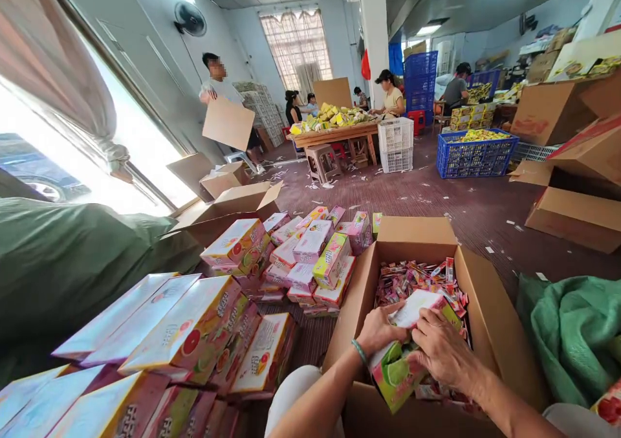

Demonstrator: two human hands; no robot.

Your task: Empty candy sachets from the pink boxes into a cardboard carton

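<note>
Fingers of the left hand (379,330) and right hand (440,350) both grasp a green-and-pink carton (405,354), held tilted over the open cardboard box (490,321) of loose candy packets (417,279). Stacked cartons (310,257) lie on the floor beside the box, a green sack (577,334) at right.

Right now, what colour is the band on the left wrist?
Green, a thin wristband just behind the left hand; the head view shows it.
</note>
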